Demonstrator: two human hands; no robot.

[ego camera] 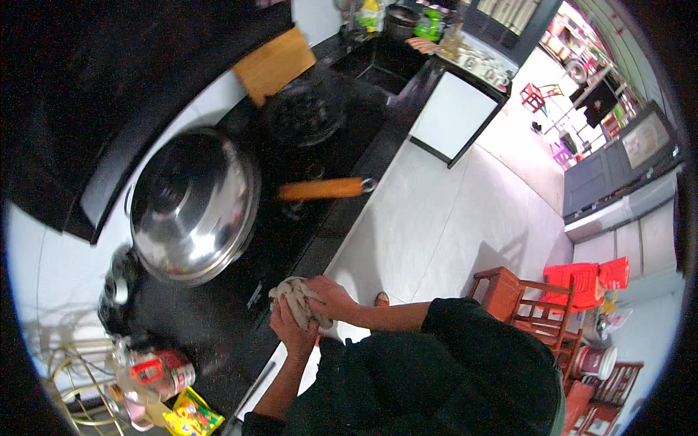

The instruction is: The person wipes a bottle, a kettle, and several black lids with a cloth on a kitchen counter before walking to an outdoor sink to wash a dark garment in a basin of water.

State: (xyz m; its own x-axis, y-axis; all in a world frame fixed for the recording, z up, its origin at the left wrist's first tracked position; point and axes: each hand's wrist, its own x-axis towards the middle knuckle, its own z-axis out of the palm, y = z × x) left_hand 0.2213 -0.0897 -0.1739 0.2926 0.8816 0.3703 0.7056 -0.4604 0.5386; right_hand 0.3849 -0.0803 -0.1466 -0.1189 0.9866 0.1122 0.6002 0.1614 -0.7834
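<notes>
A crumpled beige cloth (297,298) is bunched between my two hands, just over the front edge of the black countertop (191,321). My left hand (294,329) grips its near side, fingers curled up over the folds. From the right, my right hand (335,300) presses into the cloth. Beyond my hands, a wok with a shiny domed metal lid (196,218) sits on the stove. Its orange wooden handle (322,189) points out towards the counter's front edge.
A wooden cutting board (275,62) leans at the back near a second burner (305,111). The sink (376,62) lies past it. A large plastic jug (158,373), a yellow packet (193,414) and a gold wire rack (82,376) crowd the near left. Wooden chairs (501,291) stand behind, right.
</notes>
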